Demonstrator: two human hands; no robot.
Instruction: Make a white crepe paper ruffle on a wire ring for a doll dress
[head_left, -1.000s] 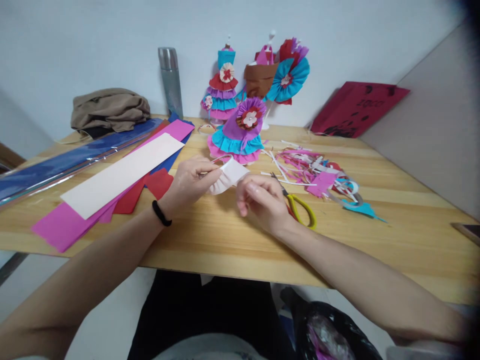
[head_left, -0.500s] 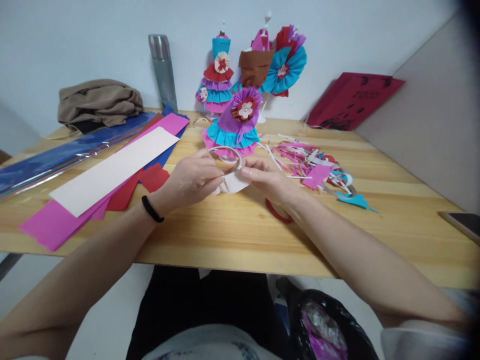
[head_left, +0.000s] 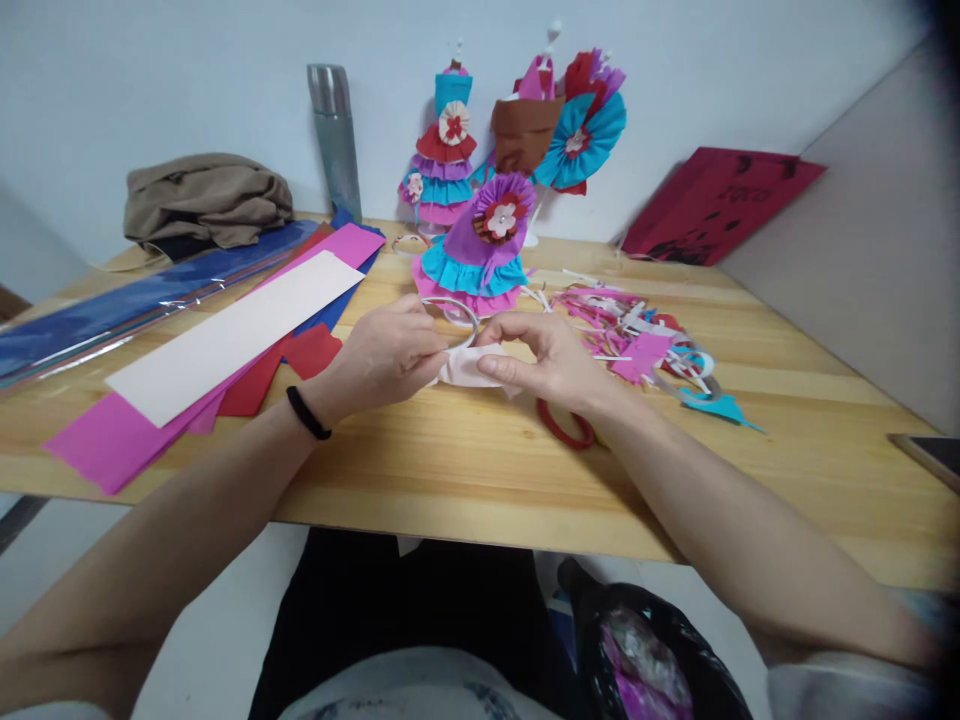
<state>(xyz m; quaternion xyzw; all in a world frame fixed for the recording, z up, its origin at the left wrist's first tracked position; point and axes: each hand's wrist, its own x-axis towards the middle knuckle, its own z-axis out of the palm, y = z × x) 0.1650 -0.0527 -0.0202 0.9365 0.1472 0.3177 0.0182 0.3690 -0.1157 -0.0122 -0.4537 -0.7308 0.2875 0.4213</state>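
Observation:
Between my hands is a pale pink strip of paper point(head_left: 466, 368), with a thin whitish ring point(head_left: 471, 318), perhaps a roll of tape, just above it. My left hand point(head_left: 386, 352) pinches the left end of the paper, its fingers curled and close to the ring. The thumb and fingers of my right hand point(head_left: 544, 362) close on the paper's right part. Below my right hand a red ring point(head_left: 561, 425) lies on the wooden table point(head_left: 420, 470). Directly behind the ring stands a purple, blue and pink paper dress point(head_left: 474, 245) with a flower.
Paper sheets point(head_left: 240, 335) and a plastic-wrapped pack point(head_left: 135, 300) lie left, before a brown cloth point(head_left: 206, 195) and a flask point(head_left: 334, 145). Right are paper scraps point(head_left: 641, 350), a red bag point(head_left: 720, 205) and a phone point(head_left: 930, 455). More paper dresses point(head_left: 444, 150) stand behind.
My right hand has shifted slightly right and its fingers have arched up, showing more of the pale paper. The whole view has shifted a little, and more of the red ring shows.

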